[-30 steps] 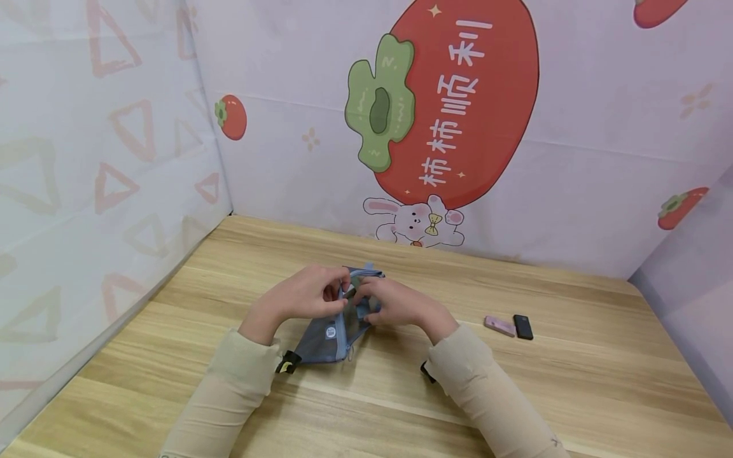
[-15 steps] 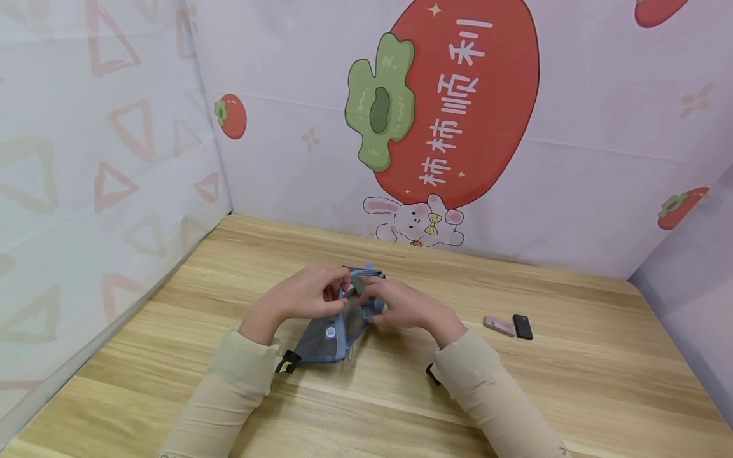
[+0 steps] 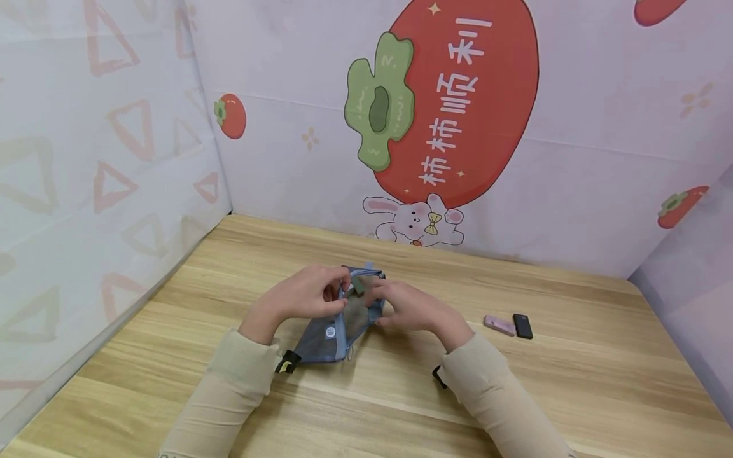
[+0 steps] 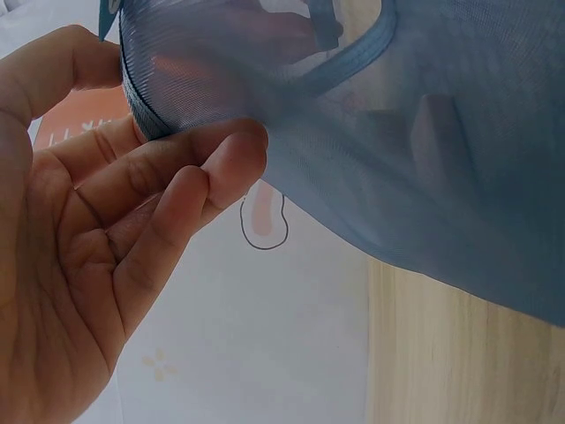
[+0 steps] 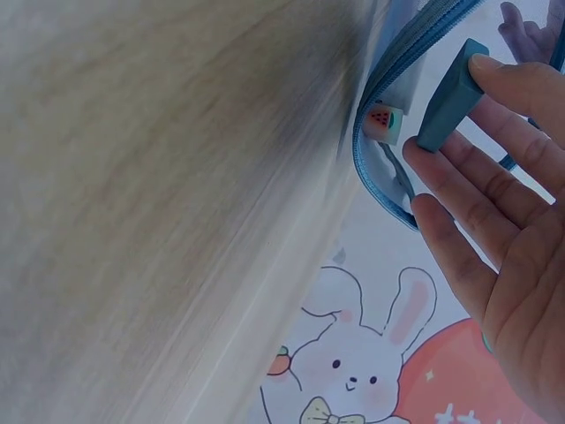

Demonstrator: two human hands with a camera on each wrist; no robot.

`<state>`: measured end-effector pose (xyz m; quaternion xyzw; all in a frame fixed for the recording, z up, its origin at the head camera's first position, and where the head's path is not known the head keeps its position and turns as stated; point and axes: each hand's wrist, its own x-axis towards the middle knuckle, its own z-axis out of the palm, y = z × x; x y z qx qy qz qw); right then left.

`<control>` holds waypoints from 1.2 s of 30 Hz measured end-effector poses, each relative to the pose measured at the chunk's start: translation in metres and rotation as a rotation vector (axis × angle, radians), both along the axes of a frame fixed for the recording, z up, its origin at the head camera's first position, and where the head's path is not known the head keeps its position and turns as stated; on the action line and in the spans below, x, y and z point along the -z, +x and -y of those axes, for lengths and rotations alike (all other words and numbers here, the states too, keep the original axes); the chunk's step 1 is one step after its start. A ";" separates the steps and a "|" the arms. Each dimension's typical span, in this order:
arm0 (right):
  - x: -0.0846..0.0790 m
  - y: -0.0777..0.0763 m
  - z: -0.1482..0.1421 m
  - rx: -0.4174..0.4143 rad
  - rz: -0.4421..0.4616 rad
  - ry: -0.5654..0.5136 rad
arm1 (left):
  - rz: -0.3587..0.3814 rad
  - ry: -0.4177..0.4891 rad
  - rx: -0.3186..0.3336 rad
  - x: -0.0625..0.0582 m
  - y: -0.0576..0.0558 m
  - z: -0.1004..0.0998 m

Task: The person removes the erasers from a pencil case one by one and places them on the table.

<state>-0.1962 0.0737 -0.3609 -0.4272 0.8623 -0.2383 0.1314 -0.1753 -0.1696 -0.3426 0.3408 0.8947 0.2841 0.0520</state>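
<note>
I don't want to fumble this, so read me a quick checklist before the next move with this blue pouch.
1. Left hand holding the blue pouch by its edge: ok.
2. Zipper open: ok, the mouth gapes.
3. Right hand holding the teal block: ok, pinched between thumb and fingers.
4. Enough room inside: cannot tell; a watermelon-print item shows within the mouth.
5. Pink item and black item out of the way: ok, both lie on the table, right of the hands.
</note>
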 end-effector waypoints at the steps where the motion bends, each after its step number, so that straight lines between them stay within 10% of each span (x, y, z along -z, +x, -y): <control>1: 0.000 0.000 0.000 -0.003 -0.005 -0.001 | 0.000 0.000 0.001 0.000 0.000 0.000; 36: -0.010 0.014 -0.024 0.074 -0.028 0.012 | 0.002 0.000 0.010 -0.002 0.002 -0.001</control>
